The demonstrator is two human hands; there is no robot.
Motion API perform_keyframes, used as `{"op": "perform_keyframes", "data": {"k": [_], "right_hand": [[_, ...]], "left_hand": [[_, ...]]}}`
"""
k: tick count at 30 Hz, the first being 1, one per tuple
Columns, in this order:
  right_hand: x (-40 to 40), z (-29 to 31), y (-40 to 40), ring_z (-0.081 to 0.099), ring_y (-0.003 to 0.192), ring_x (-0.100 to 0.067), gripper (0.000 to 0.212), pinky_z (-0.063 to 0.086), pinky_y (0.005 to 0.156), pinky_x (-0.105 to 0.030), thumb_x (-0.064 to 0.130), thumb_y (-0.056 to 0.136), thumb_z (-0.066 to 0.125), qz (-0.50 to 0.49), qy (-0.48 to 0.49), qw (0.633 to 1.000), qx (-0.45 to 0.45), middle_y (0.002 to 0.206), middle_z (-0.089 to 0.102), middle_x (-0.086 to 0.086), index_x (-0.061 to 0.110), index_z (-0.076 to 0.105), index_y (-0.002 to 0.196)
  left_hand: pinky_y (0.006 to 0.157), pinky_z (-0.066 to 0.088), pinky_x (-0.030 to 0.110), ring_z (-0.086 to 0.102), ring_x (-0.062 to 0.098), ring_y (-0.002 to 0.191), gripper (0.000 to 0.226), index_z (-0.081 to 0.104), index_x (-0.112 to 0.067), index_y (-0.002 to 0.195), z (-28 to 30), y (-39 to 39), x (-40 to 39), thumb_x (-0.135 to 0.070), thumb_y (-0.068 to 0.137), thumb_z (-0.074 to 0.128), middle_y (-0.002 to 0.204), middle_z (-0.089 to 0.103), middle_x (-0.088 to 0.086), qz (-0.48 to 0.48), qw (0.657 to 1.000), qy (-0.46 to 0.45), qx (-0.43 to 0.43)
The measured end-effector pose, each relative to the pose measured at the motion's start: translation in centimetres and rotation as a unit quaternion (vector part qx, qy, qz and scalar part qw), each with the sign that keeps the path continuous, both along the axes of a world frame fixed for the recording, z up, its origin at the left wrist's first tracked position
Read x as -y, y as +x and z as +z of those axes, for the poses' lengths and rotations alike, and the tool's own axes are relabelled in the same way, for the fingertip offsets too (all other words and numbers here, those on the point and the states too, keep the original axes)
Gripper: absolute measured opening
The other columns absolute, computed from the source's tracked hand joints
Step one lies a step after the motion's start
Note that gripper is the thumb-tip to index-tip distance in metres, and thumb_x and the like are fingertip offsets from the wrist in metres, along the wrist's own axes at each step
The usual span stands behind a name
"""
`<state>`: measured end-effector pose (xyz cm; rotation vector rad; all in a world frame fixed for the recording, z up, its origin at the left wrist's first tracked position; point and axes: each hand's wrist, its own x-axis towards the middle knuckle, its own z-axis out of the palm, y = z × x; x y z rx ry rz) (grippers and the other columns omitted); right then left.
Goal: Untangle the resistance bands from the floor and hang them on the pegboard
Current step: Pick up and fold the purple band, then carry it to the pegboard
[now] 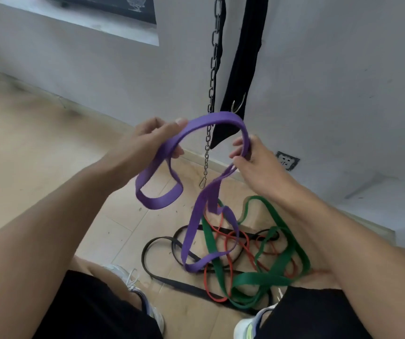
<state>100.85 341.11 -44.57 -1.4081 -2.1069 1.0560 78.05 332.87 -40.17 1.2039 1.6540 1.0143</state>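
Purple band (217, 118) held up in an arch between two bare hands, seen from above against a pale wall (331, 81). Left hand (153, 139) in a closed grip on one end of the arch, thumb on top and fingers curled beneath the strap. Right hand (253, 157) pinching the other end, fingertips wrapped round the edge of the strap. Beyond the left hand, a purple loop hanging free below the wrist; below the right hand, the rest of the purple band trailing down, twisted, into the heap on the floor (37, 148). In that heap, between the feet: green band (292, 243), red band (231, 261) and black band (169, 281), crossing over and under one another, purple tail lying across them. Behind the arch, a dark chain (214, 69) with a clip at its lower end and a black strap (243, 57) with a metal hook, both hanging down the wall. Wall socket (287, 160) just right of the right hand. White shoes (133, 282) and black shorts (94, 311) at the bottom edge.
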Motion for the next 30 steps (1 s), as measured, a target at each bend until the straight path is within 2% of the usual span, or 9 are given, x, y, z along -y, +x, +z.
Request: {"op": "perform_keyframes", "data": {"k": [3,5,8,11,14,18,21,25,30], "right_hand": [[0.9,1.9,0.4,0.07,0.092,-0.008,0.024,0.057,0.089,-0.036,0.019,0.095,0.067,0.063,0.027,0.997,-0.044,0.1,0.072,0.012,0.037,0.06,0.109],[1.7,2.5,0.4,0.071,0.089,-0.009,0.034,0.059,0.085,-0.034,0.021,0.084,0.078,0.066,0.036,0.995,-0.072,0.098,0.075,0.01,0.037,0.06,0.107],[2.5,3.1,0.4,0.069,0.091,-0.007,0.045,0.055,0.082,-0.023,0.02,0.076,0.085,0.079,0.039,0.992,-0.093,0.098,0.077,0.011,0.033,0.054,0.106],[2.5,2.9,0.8,0.064,0.094,-0.004,0.05,0.048,0.082,-0.014,0.02,0.076,0.087,0.096,0.031,0.991,-0.085,0.1,0.076,0.013,0.033,0.053,0.11],[2.1,1.7,1.0,0.061,0.099,0.003,0.048,0.041,0.085,-0.008,0.024,0.079,0.089,0.095,0.023,0.994,-0.048,0.098,0.073,0.015,0.035,0.054,0.11],[2.0,-0.7,0.3,0.065,0.094,-0.01,0.035,0.052,0.084,-0.026,0.027,0.083,0.085,0.108,0.008,0.993,0.044,0.099,0.07,0.009,0.026,0.062,0.109],[1.6,-2.3,0.1,0.067,0.097,-0.016,0.027,0.056,0.085,-0.037,0.035,0.086,0.081,0.102,0.005,0.99,0.093,0.1,0.07,0.007,0.024,0.063,0.103],[1.0,-2.1,-0.1,0.071,0.092,-0.01,0.017,0.058,0.087,-0.038,0.028,0.09,0.078,0.057,-0.033,0.997,0.035,0.093,0.073,0.01,0.032,0.063,0.089],[0.7,0.0,0.3,0.071,0.082,-0.01,0.014,0.058,0.083,-0.031,0.027,0.097,0.072,0.045,-0.113,0.984,-0.13,0.092,0.074,0.003,0.017,0.067,0.105]], "left_hand": [[0.09,0.054,0.039,0.074,0.024,0.092,0.068,0.062,-0.022,0.109,-0.3,1.4,0.4,-0.069,0.062,0.077,0.094,0.078,0.003,-0.046,0.999,-0.021,-0.016],[0.08,0.057,0.04,0.073,0.021,0.083,0.067,0.061,-0.026,0.112,-0.8,2.6,0.3,-0.056,0.06,0.091,0.094,0.076,0.003,-0.08,0.997,-0.006,-0.014],[0.068,0.057,0.035,0.071,0.016,0.075,0.065,0.06,-0.026,0.111,-1.2,3.9,0.4,-0.048,0.058,0.09,0.084,0.072,0.002,-0.119,0.989,0.018,-0.081],[0.07,0.06,0.04,0.071,0.016,0.073,0.059,0.065,-0.024,0.103,-1.3,4.1,0.3,-0.051,0.057,0.09,0.079,0.073,-0.001,-0.108,0.986,0.057,-0.113],[0.072,0.062,0.037,0.071,0.011,0.072,0.039,0.072,-0.024,0.094,-1.5,4.3,0.2,-0.039,0.065,0.093,0.077,0.074,-0.007,-0.086,0.98,0.094,-0.153],[0.08,0.061,0.032,0.073,0.009,0.077,0.03,0.077,-0.023,0.093,-1.6,4.7,0.3,-0.03,0.069,0.092,0.082,0.077,-0.008,-0.062,0.979,0.138,-0.137],[0.076,0.061,0.022,0.073,0.006,0.076,0.029,0.076,-0.023,0.093,-1.2,4.7,0.3,-0.028,0.07,0.092,0.083,0.077,-0.007,-0.014,0.979,0.175,-0.102],[0.073,0.057,0.016,0.072,0.0,0.075,0.029,0.072,-0.029,0.091,-0.8,4.4,0.4,-0.026,0.071,0.092,0.083,0.076,-0.011,0.029,0.978,0.191,-0.075],[0.071,0.054,0.021,0.069,0.01,0.07,0.031,0.065,-0.026,0.096,-0.1,3.4,0.4,-0.029,0.074,0.088,0.081,0.073,-0.008,0.018,0.983,0.181,0.026]]}}
